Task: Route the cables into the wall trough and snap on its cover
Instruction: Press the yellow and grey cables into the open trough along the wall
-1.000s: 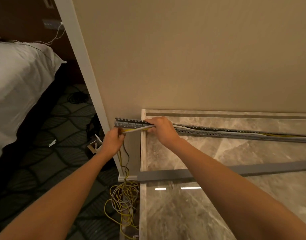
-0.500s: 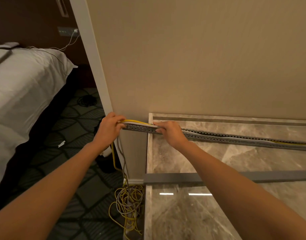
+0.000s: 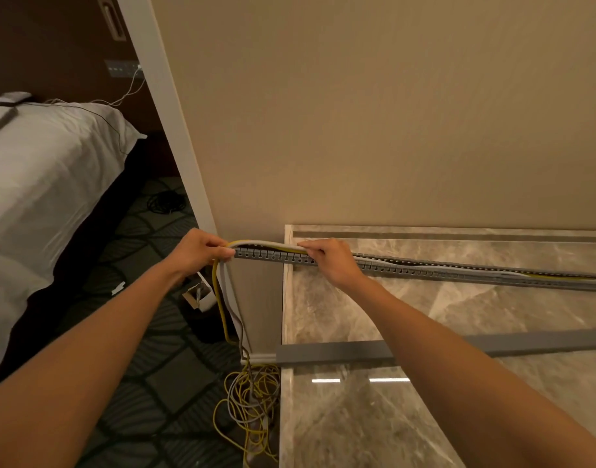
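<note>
Cables [image 3: 266,244], one yellow and one pale grey, arched in a low hump above the left end of the trough [image 3: 425,270], not yet seated there; a second earlier they had lain flatter against the slotted rail, so the bundle had been lifted and drawn toward the wall corner, which I judged to be slack being taken up before the last stretch was pressed in. The left hand [image 3: 197,253] was closed around both cables just past the trough's end, where they bent down and fell to a loose tangle on the floor [image 3: 252,403]; the right hand [image 3: 327,260] rested on the trough's top edge with its fingers curled, pinning the cables down where the hump ended. The trough was a long grey plastic channel with comb-like slotted walls, fixed along a veined, glossy marble panel [image 3: 374,312]; further right the cables already lay inside it. A smooth, flat grey strip [image 3: 340,354], probably the cover, lay apart below, not yet fitted.
</note>
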### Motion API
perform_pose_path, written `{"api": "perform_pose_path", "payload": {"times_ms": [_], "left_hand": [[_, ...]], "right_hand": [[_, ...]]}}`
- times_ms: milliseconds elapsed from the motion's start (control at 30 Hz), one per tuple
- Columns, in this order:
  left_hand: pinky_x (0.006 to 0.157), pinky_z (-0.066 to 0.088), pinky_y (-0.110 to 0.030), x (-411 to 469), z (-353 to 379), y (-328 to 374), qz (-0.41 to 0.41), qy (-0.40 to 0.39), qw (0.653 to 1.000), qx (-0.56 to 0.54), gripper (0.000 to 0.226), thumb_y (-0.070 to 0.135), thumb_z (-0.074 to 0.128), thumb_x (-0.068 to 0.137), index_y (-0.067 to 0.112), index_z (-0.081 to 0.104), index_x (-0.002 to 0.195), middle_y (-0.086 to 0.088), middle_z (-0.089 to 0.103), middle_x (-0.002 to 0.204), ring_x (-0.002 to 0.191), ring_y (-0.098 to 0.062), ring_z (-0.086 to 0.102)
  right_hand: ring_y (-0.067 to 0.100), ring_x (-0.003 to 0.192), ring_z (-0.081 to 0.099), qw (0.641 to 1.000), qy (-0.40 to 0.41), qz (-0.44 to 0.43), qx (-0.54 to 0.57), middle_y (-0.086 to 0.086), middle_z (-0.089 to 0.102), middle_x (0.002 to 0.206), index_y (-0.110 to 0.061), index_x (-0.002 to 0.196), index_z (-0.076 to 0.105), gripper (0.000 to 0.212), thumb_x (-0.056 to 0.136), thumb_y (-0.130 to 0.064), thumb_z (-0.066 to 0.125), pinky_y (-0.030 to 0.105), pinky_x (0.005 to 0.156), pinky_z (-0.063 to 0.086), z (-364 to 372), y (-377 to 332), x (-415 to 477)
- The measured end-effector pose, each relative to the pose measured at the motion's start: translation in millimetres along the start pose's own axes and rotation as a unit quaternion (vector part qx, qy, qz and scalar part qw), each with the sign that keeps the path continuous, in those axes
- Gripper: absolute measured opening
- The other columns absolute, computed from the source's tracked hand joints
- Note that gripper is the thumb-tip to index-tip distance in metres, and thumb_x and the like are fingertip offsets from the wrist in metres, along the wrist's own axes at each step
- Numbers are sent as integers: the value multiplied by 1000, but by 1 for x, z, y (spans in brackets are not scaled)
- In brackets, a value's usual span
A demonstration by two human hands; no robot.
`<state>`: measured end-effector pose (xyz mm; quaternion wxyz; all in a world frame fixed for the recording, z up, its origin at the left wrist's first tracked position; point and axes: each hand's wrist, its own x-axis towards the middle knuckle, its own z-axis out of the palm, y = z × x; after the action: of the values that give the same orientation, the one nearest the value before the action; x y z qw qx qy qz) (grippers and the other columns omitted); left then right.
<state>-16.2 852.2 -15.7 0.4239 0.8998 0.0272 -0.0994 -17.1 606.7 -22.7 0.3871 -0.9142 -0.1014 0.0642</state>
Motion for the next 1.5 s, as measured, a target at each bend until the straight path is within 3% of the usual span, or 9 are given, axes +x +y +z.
{"api": "perform_pose_path", "payload": {"times_ms": [133, 267, 500, 600, 700, 1033, 1233, 1400, 1500], "left_hand": [[86, 50, -40, 1, 1, 4, -2, -33, 999, -6, 13, 8, 61, 87, 9, 70, 78, -13, 65, 77, 80, -27, 57], [64, 41, -23, 3, 7, 11, 2, -54, 998, 24, 28, 14, 53, 93, 10, 66, 69, -14, 55, 71, 63, -18, 45], [72, 38, -28, -1, 25, 3, -91, -83, 979, -161, 33, 14, 40, 98, 9, 62, 74, -5, 46, 72, 69, -15, 40], [67, 37, -23, 2, 28, 8, -147, -67, 946, -282, 25, 6, 42, 97, 9, 63, 85, -4, 48, 76, 69, -12, 40], [61, 38, -24, 9, 29, 16, -195, -27, 927, -319, 23, -1, 43, 94, 6, 63, 86, -6, 50, 75, 65, -13, 40], [72, 43, -24, 14, 23, 31, -221, -16, 960, -172, 23, -6, 49, 90, 5, 69, 93, -6, 61, 83, 69, -12, 50], [100, 44, -38, 8, 46, 65, -41, 162, 981, 95, 36, -6, 50, 88, 4, 58, 122, -16, 54, 131, 119, -29, 52], [91, 45, -39, -2, 91, 96, 193, 59, 933, 298, 28, 13, 50, 93, 6, 59, 119, -13, 55, 123, 113, -30, 53], [88, 46, -41, -2, 121, 105, 250, -2, 887, 389, 27, 19, 51, 93, 5, 59, 114, -14, 57, 119, 111, -31, 54]], "right_hand": [[0, 51, 37, 1000, -3, 18, 23, 22, 66, 119, -3, 121, 61, 30, 96, -4, 43, 0, 40, 36, -2, 4, 0], [-5, 51, 45, 1000, -10, 26, 14, 11, 66, 99, -7, 125, 59, 32, 96, -10, 47, -3, 46, 37, -11, 10, -4], [22, 119, 56, 1000, -27, 4, -3, 12, 59, 132, -9, 127, 57, 34, 93, -6, 54, 4, 83, 30, -12, 14, -6], [27, 113, 60, 1000, -19, -6, -2, 14, 65, 124, -8, 126, 57, 34, 92, -5, 54, 17, 93, 38, -9, 14, -4], [22, 99, 62, 1000, -12, -17, -8, 17, 68, 118, -6, 125, 58, 33, 92, -4, 54, 3, 78, 38, -8, 17, -3], [19, 81, 49, 998, -1, -50, -25, 10, 64, 85, -8, 124, 59, 37, 90, 5, 51, 32, 84, 33, -1, 18, -2], [25, 138, 33, 995, -69, -26, -65, 12, 43, 146, -11, 141, 39, 52, 92, 6, 46, 39, 119, 17, -17, 12, -10], [22, 142, 28, 993, 18, -4, -114, 12, 38, 150, -6, 138, 42, 48, 93, 8, 43, 25, 116, 20, -36, 36, -30], [31, 131, 41, 978, 79, 3, -191, 16, 47, 140, -3, 133, 48, 41, 92, 4, 47, 37, 111, 34, -49, 55, -51]]}}
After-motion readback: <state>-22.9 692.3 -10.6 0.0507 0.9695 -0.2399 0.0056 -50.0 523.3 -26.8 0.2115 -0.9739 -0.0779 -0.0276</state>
